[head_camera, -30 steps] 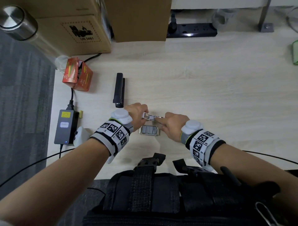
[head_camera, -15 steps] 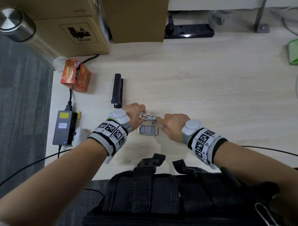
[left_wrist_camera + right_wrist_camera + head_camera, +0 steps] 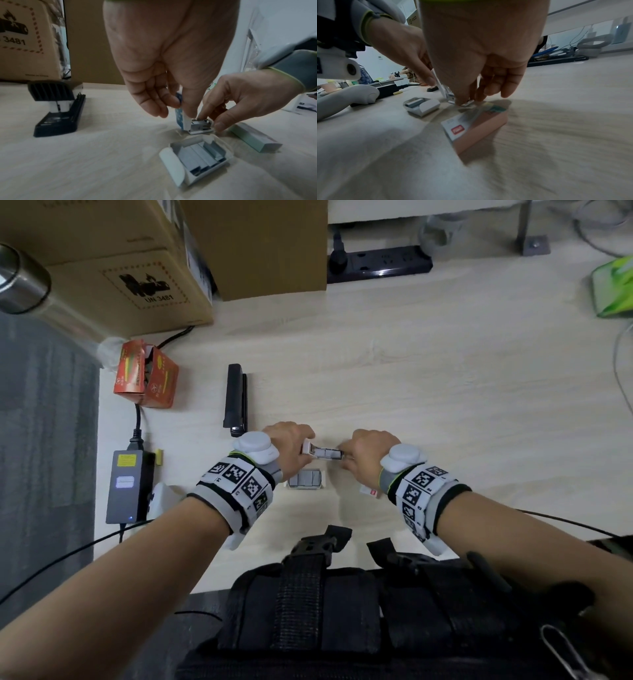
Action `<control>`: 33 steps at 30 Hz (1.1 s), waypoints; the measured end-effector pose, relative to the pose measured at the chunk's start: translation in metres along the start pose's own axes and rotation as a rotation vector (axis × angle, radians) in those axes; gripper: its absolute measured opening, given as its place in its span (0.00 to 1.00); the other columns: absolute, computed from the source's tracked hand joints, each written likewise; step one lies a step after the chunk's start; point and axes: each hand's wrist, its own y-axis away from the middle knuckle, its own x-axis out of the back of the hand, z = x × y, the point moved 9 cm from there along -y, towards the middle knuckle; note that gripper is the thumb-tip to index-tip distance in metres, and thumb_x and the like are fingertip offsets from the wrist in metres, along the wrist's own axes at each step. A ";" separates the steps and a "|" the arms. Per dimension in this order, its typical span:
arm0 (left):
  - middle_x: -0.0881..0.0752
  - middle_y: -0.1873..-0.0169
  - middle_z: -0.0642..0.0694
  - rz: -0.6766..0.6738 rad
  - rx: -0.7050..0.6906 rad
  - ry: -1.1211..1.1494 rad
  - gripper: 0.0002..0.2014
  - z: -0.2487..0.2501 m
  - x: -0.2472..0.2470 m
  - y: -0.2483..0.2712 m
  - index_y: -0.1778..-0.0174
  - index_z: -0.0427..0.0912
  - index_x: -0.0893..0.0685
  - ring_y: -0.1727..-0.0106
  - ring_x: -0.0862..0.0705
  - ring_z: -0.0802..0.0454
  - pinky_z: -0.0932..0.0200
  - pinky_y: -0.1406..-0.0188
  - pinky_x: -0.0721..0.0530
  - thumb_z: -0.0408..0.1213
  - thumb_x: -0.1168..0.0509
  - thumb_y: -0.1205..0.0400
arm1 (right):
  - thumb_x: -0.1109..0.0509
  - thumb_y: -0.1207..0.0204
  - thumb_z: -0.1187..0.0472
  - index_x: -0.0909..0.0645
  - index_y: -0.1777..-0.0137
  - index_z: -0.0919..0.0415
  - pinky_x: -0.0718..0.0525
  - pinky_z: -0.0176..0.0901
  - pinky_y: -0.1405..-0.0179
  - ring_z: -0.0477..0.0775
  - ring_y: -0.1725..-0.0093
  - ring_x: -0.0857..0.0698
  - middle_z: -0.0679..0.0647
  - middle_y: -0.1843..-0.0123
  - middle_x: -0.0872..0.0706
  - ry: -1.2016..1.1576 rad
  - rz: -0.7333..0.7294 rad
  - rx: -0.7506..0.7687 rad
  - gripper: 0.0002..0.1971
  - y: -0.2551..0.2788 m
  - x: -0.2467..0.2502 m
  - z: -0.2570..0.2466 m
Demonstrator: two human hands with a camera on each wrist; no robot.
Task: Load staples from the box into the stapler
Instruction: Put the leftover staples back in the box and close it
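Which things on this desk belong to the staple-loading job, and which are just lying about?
In the job: white stapler, open, held by the left hand and right hand; staple tray; box sleeve.

Lying about: black stapler, untouched; orange box; adapter; power strip; carton; flask.

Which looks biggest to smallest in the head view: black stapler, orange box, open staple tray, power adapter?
1. power adapter
2. orange box and black stapler: too alike to rank
3. open staple tray, clearly smallest
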 end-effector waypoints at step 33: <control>0.32 0.78 0.47 -0.315 -0.076 -0.336 0.11 0.080 -0.025 -0.035 0.74 0.42 0.29 0.78 0.37 0.50 0.63 0.77 0.36 0.29 0.37 0.27 | 0.36 0.26 0.57 0.22 0.36 0.51 0.22 0.49 0.51 0.64 0.46 0.18 0.57 0.42 0.17 -0.196 0.054 -0.100 0.17 0.022 0.004 0.047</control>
